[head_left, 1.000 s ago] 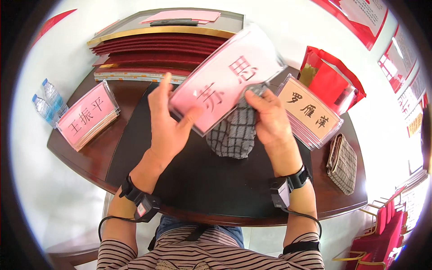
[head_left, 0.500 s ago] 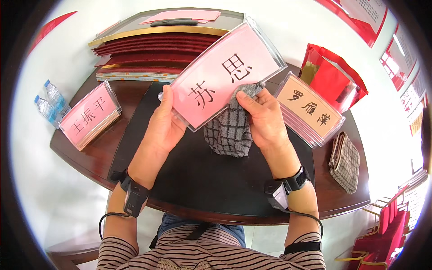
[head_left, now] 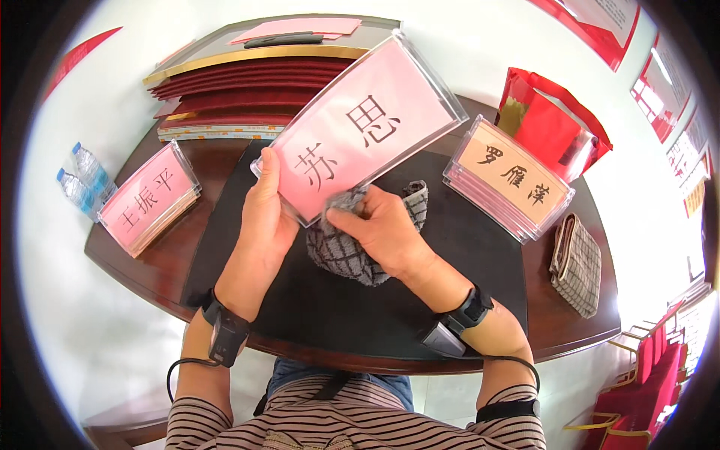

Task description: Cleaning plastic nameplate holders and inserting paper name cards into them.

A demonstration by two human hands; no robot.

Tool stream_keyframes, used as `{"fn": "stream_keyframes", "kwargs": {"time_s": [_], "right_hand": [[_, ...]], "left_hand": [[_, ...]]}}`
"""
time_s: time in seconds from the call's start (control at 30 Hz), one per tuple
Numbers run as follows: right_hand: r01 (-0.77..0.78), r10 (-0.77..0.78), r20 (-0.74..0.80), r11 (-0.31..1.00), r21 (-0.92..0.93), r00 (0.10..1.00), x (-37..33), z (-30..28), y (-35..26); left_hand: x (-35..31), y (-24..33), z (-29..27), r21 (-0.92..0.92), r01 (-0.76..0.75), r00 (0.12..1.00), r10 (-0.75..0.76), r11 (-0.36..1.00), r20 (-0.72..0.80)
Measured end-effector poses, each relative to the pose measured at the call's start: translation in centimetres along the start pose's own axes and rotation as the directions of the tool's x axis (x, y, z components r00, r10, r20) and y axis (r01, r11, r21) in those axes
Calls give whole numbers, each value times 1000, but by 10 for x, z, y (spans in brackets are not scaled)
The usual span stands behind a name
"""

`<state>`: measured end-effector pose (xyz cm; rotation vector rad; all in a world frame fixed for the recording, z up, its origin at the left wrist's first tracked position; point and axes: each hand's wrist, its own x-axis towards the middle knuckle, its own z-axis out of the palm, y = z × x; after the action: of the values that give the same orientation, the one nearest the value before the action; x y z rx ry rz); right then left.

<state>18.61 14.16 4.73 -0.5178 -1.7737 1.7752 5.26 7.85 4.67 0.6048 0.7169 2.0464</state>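
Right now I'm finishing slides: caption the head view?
Left hand holds a pink, clear-plastic nameplate; right hand, a gray checked cloth over its lower edge.

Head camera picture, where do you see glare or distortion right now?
Head view: faint pale sheen on the pink card in a clear plastic holder; head view, right side: white wall washed out; head view, rim: dark fisheye border rounding the corners.

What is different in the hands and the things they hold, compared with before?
The right hand moved left and toward the body, bringing the grey checked cloth near the lowest corner of the pink name plate. The thumb of the left hand went from the plate's front to its left edge. The red bag and folded cloth stayed put.
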Motion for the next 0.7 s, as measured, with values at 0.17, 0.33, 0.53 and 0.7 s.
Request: {"fn": "stream_keyframes", "kwargs": {"time_s": [0.17, 0.33, 0.53, 0.7], "right_hand": [[-41, 41, 3, 984, 175, 999, -1, 4, -1], [-33, 33, 3, 980, 198, 999, 0, 1, -6], [80, -36, -114, 907, 413, 993, 8, -15, -17], [211, -93, -273, 871, 444, 958, 13, -56, -36]], "left_hand": [[2, 2, 0, 12, 52, 995, -51, 999, -85], [16, 3, -20, 36, 77, 995, -74, 996, -65], [26, 8, -35, -9, 113, 990, -113, 994, -80], [29, 13, -31, 29, 155, 980, -150, 987, -133]]}}
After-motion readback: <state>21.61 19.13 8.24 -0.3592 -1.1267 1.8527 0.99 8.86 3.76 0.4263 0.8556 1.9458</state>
